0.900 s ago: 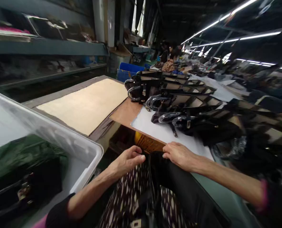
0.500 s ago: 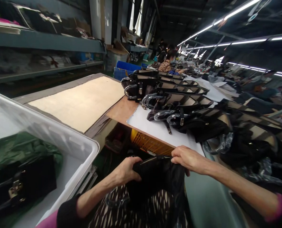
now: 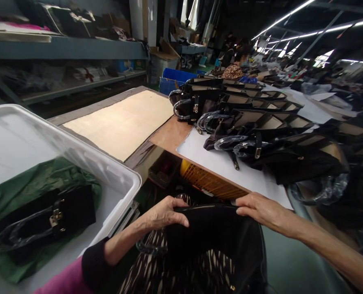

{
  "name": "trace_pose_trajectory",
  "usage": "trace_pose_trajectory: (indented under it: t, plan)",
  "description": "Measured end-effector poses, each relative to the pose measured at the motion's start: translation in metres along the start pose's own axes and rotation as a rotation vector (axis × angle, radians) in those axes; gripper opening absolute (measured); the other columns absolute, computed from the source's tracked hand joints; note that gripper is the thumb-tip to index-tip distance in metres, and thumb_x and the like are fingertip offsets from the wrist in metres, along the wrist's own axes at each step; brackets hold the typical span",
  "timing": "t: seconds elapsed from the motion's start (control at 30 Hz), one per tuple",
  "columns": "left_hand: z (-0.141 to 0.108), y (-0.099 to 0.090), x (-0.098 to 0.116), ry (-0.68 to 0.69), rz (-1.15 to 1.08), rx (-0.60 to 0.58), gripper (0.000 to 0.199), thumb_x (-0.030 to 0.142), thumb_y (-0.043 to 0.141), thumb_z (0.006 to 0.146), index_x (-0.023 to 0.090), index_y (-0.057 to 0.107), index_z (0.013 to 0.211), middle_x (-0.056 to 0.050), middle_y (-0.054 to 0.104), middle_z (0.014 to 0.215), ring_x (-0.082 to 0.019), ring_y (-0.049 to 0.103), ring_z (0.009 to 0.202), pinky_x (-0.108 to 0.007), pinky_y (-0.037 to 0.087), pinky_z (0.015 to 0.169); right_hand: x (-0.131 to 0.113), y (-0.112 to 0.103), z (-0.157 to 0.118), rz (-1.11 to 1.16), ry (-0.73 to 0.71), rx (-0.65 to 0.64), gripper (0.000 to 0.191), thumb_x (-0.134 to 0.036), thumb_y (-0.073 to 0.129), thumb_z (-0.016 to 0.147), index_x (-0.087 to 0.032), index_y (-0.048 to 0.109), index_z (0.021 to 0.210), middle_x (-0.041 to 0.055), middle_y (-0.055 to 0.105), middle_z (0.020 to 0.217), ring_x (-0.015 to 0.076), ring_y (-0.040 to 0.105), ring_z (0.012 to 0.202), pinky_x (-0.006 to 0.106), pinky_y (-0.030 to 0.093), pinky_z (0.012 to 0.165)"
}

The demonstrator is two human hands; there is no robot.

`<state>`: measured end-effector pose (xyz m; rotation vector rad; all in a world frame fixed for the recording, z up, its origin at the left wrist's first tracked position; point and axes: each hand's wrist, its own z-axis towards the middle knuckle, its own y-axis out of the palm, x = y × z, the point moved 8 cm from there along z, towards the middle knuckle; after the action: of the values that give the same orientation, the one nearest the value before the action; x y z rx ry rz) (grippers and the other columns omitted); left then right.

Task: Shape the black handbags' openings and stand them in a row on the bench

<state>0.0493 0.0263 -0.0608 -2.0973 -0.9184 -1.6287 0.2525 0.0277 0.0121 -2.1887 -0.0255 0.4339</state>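
A black handbag [image 3: 213,228] is in front of my lap, its upper rim stretched between both hands. My left hand [image 3: 167,213] is closed on the left end of that rim, thumb on the near side and fingers hidden behind. At the right end, my right hand [image 3: 259,207] pinches the rim with the fingers curled over it. One plastic-wrapped handle [image 3: 152,248] hangs below my left hand. The bag's lower part runs out of the picture's bottom edge.
At left, a white plastic bin [image 3: 125,194] holds a green bag [image 3: 51,171] and another black handbag [image 3: 79,208]. Several black handbags [image 3: 255,134] lie in rows on the worktable [image 3: 169,134]. A yellow crate [image 3: 212,181] stands underneath. Farther back is a person in patterned clothing [image 3: 232,71].
My hands have moved apart, the right one going farther right, and the bag's rim is pulled wider and straighter. The view has turned left, showing more of the white bin.
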Motion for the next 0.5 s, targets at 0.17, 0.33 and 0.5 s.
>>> trace_pose_trajectory:
  t: [0.17,0.33,0.5]
  plan:
    - [-0.002,0.000,0.010,0.042,0.029,0.034,0.030,0.038,0.060,0.071,0.011,0.066,0.083,0.002,0.051,0.065,-0.010,0.042,0.060,-0.017,0.031,0.052,0.000,-0.001,0.000,0.009,0.004,-0.002,0.029,-0.031,0.041,0.080,-0.018,0.034,0.056,-0.0051,0.036,0.053,0.0098,0.035,0.054,0.022,0.024,0.052]
    - [-0.002,0.003,0.015,0.053,0.093,0.035,0.029,0.038,0.053,0.076,0.012,0.066,0.082,0.001,0.050,0.065,-0.010,0.042,0.061,-0.018,0.032,0.054,-0.004,-0.004,-0.005,0.013,0.022,-0.009,0.028,-0.031,0.040,0.081,-0.018,0.036,0.056,-0.0045,0.038,0.055,0.0107,0.039,0.056,0.023,0.026,0.054]
    - [0.000,-0.002,0.012,-0.014,0.300,0.086,0.030,0.036,0.044,0.081,0.013,0.064,0.082,0.001,0.052,0.063,-0.010,0.044,0.058,-0.019,0.034,0.053,-0.018,-0.010,-0.010,0.007,-0.010,0.005,0.026,-0.029,0.040,0.082,-0.018,0.038,0.058,-0.0045,0.042,0.057,0.0104,0.042,0.059,0.023,0.028,0.058]
